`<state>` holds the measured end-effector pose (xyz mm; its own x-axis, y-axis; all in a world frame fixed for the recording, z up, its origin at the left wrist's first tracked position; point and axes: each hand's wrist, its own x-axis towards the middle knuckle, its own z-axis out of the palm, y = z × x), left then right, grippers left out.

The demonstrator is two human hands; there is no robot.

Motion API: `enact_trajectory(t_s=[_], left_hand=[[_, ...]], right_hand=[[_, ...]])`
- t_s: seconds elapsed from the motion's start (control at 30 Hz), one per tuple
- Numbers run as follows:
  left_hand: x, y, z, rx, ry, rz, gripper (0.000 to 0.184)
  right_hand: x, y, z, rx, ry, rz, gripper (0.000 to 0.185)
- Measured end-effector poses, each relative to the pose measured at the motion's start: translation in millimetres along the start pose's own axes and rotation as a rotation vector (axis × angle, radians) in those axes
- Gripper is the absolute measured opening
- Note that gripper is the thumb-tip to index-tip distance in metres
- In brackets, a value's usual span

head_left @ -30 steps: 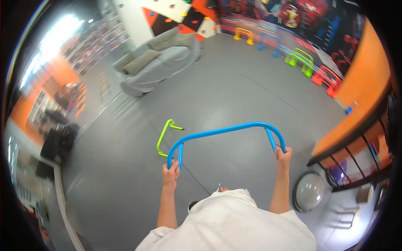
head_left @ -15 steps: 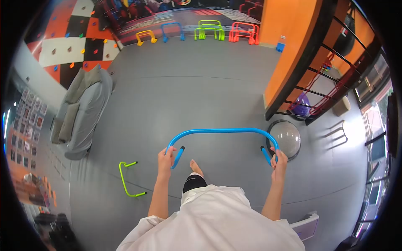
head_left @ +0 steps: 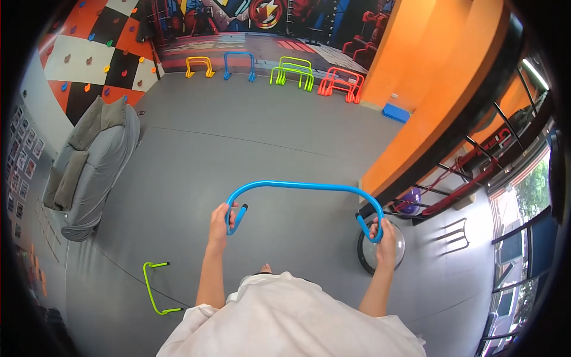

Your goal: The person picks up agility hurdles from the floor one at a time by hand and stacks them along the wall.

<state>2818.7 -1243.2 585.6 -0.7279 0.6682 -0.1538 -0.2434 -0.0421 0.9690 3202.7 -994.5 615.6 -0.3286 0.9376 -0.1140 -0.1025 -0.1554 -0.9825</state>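
Note:
A blue training hurdle (head_left: 304, 185) made of bent tube is held out in front of my body, its long bar across the view. My left hand (head_left: 220, 224) is closed around its left upright, close to the black-capped foot. On the other side my right hand (head_left: 383, 235) grips the right upright near the bend of its foot. Both feet of the hurdle point inward. A lime green hurdle (head_left: 150, 290) rests on the floor to the lower left, apart from my hands.
Along the far wall stand a yellow hurdle (head_left: 200, 61), a blue hurdle (head_left: 239, 53), green hurdles (head_left: 291, 68) and red hurdles (head_left: 342, 80). A covered grey sofa (head_left: 104, 172) is at left. At right are an orange pillar (head_left: 410, 137) and a half-ball balance trainer (head_left: 392, 253).
My view has turned and tilted up, so the far hurdles and green hurdle sit lower. Both hands still hold the blue hurdle. The forward bare foot is now mostly hidden by the shirt.

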Motion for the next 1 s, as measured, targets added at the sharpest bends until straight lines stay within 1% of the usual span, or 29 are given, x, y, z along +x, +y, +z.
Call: enact_trajectory(t_s=[0.07, 0.1, 0.2, 0.23, 0.33, 0.37, 0.47, 0.5, 0.6, 0.63, 0.7, 0.8, 0.83, 0.9, 0.93, 0.97, 1.0], left_hand=[[17.9, 11.2, -7.8, -0.037, 0.016, 0.019, 0.038], [25.4, 14.0, -12.7, -0.051, 0.028, 0.025, 0.038], [45.1, 13.0, -31.7, -0.053, 0.100, -0.018, 0.039], [52.5, 10.9, -40.1, -0.031, 0.106, -0.032, 0.037], [74.3, 1.4, -65.6, 0.025, 0.135, -0.089, 0.035], [84.0, 0.4, -71.2, 0.043, 0.148, -0.109, 0.036], [120.7, 3.1, -76.8, 0.052, 0.213, -0.168, 0.036], [135.9, 4.0, -76.0, 0.044, 0.238, -0.188, 0.036], [188.5, 14.3, -67.4, 0.099, 0.276, 0.115, 0.035], [208.7, 23.6, -58.6, 0.107, 0.302, 0.264, 0.033], [250.5, 49.8, -33.7, 0.128, 0.341, 0.560, 0.030], [311.5, 81.6, -6.2, 0.103, 0.328, 0.631, 0.028], [333.6, 84.2, -3.4, 0.216, 0.349, 0.672, 0.027], [378.9, 78.7, 3.0, 0.187, 0.289, 0.573, 0.027], [397.8, 71.8, 3.8, 0.175, 0.263, 0.515, 0.027], [413.6, 58.1, 6.5, 0.172, 0.315, 0.510, 0.026], [424.8, 44.0, 5.0, 0.186, 0.324, 0.439, 0.025]], right_hand=[[30.9, -7.6, 24.1, -0.019, -0.094, -0.043, 0.027], [41.3, -13.2, 40.6, -0.034, -0.090, -0.036, 0.028], [86.1, 3.3, 54.8, -0.047, -0.208, 0.088, 0.034], [98.5, 7.6, 61.6, -0.066, -0.188, 0.174, 0.038], [142.6, 21.9, 91.0, -0.178, -0.253, 0.316, 0.040], [163.9, 30.8, 96.6, -0.208, -0.329, 0.354, 0.040], [227.1, 51.3, 123.3, -0.301, -0.460, 0.370, 0.039], [250.5, 51.2, 135.0, -0.303, -0.475, 0.402, 0.037], [326.5, 51.9, 164.3, -0.359, -0.553, 0.157, 0.033], [352.3, 45.8, 176.7, -0.304, -0.594, -0.116, 0.032], [394.6, 20.0, 208.7, -0.137, -0.459, -0.319, 0.033], [450.3, -22.2, 246.9, 0.067, -0.437, -0.496, 0.033], [472.0, -23.1, 251.2, 0.073, -0.463, -0.480, 0.033], [515.5, -17.9, 259.7, 0.076, -0.517, -0.450, 0.032], [531.1, -12.3, 262.3, 0.048, -0.512, -0.397, 0.033], [540.7, -4.5, 262.7, 0.019, -0.508, -0.340, 0.033], [551.4, 5.3, 262.1, -0.013, -0.504, -0.281, 0.033]])
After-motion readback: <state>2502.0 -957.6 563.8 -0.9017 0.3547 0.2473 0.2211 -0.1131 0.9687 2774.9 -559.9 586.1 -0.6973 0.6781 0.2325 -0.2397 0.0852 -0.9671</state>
